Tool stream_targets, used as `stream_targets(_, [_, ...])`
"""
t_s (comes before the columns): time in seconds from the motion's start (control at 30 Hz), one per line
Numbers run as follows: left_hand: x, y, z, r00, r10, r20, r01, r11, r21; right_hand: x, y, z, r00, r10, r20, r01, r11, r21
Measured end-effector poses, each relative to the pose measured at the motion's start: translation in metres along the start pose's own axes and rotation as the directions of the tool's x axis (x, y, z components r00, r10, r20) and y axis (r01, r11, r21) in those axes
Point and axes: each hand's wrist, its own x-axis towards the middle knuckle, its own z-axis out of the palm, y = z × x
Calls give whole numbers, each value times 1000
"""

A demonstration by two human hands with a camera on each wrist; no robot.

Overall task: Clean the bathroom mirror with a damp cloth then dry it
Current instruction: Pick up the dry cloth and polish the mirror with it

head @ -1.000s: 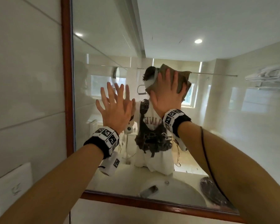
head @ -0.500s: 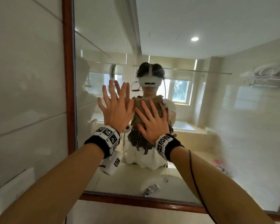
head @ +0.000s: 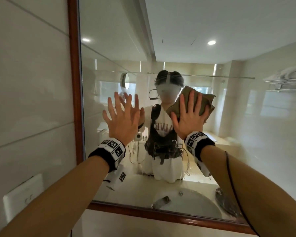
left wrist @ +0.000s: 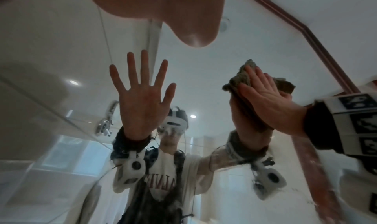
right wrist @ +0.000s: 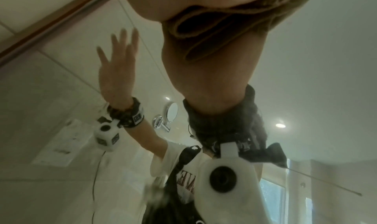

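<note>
The bathroom mirror (head: pixel 229 134) has a brown wooden frame (head: pixel 73 82) and fills most of the head view. My left hand (head: pixel 121 120) lies flat on the glass near the left edge, fingers spread and straight, holding nothing. My right hand (head: pixel 190 117) presses a folded olive-brown cloth (head: pixel 202 100) flat against the glass, just right of the reflected head. Its fingers lie straight over the cloth. The left wrist view shows the cloth (left wrist: pixel 242 77) sandwiched between the right hand (left wrist: pixel 271 101) and its reflection. In the right wrist view the cloth (right wrist: pixel 224 26) bunches under my palm.
Tiled wall (head: pixel 29 82) runs left of the frame, with a white wall plate (head: pixel 22 197) low down. The glass reflects a washbasin (head: pixel 186 202) at the bottom and a towel rack (head: pixel 284 81) at the upper right. A thin black cable (head: pixel 229 168) runs along my right forearm.
My right hand swept the cloth down and left to chest height beside the left hand, then back up and right. The left hand stayed flat on the glass.
</note>
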Motion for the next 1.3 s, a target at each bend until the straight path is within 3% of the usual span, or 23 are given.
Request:
stream_targets(0.3, [9, -78, -3, 1000, -20, -23, 21, 1000, 13, 44, -77, -4, 994, -75, -83, 77, 997, 30])
stream_targets(0.5, [17, -115, -7, 995, -64, -71, 63, 998, -14, 58, -164, 3, 976, -208, -66, 210, 977, 24])
stream_targets(0.67, [14, -142, -5, 996, 0, -93, 4, 999, 37, 49, -218, 18, 940, -340, -30, 340, 940, -17])
stream_targets(0.87, [7, -154, 5, 997, 35, -66, -36, 999, -21, -1, -220, 44, 827, -560, 55, 562, 825, -49])
stream_targets(0.97, [2, -153, 4, 999, 32, -24, -33, 999, -37, -24, -199, 48, 811, -576, 104, 581, 813, -34])
stream_targets(1.03, [-1, -153, 2, 1000, 17, -21, -18, 997, -71, -25, -180, 44, 814, -570, 112, 578, 814, -57])
stream_targets(1.13, [-3, -151, 2, 999, -27, -17, 24, 988, -152, -2, -162, 28, 871, -487, 63, 491, 867, -88])
stream_targets(1.3, [-8, -145, 6, 990, -142, -6, 134, 948, -290, 47, -182, 8, 927, -375, 0, 374, 925, -65])
